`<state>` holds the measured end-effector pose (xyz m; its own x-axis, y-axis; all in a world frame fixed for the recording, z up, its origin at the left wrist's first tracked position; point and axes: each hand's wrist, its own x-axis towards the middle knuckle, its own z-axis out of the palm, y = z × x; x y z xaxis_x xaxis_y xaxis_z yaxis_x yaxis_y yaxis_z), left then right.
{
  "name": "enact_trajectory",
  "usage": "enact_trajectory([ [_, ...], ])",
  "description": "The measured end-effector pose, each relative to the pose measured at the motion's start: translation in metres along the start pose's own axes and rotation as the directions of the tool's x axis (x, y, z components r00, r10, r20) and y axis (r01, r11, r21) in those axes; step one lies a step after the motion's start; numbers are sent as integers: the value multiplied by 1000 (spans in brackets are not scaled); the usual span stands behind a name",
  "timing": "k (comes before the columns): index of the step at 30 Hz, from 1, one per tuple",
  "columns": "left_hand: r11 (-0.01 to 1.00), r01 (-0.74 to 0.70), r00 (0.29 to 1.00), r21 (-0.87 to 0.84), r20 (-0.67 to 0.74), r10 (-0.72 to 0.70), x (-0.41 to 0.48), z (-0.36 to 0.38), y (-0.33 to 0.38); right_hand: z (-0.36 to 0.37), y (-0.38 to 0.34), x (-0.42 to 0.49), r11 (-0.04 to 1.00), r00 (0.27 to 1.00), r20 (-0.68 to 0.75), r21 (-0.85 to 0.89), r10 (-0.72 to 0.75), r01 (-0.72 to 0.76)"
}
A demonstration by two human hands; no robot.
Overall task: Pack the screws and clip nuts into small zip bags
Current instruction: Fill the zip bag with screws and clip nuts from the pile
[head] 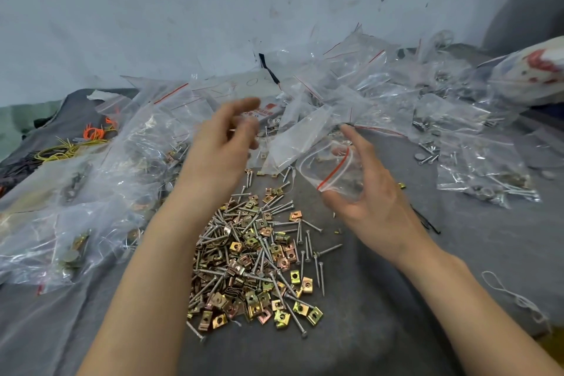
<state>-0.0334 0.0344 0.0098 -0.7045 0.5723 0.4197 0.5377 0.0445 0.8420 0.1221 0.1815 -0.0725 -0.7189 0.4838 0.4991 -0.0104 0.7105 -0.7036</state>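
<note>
Fingers [361, 146] cup zip bag [332, 172] above grey cloth [381, 299].

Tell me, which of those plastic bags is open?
The small zip bag in the right hand: its red-striped mouth gapes round; the other bags lie in heaps.

Dull grey metal screws [331, 249] and glossy, gold-toned plated metal clip nuts [294, 276] lie on a matt grey cloth surface [381, 308] among clear, shiny, crinkled plastic zip bags [305, 137], backed by a scuffed matt painted wall [183, 9].
</note>
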Motion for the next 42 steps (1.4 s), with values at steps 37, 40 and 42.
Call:
enact_trajectory([
  [37, 991, 110, 994, -79, 33, -108, -32, 8, -21, 7, -9, -4, 996, 998, 67, -93, 17, -10],
  [40, 995, 36, 995, 88, 93, -44, -22, 19, -9, 6, -10, -4, 996, 998, 66, -94, 2, 4],
  [42, 979, -25, 986, 201, 167, -10, -16, 24, -2, 6, -9, -5, 997, 998, 55, -83, -5, 9],
])
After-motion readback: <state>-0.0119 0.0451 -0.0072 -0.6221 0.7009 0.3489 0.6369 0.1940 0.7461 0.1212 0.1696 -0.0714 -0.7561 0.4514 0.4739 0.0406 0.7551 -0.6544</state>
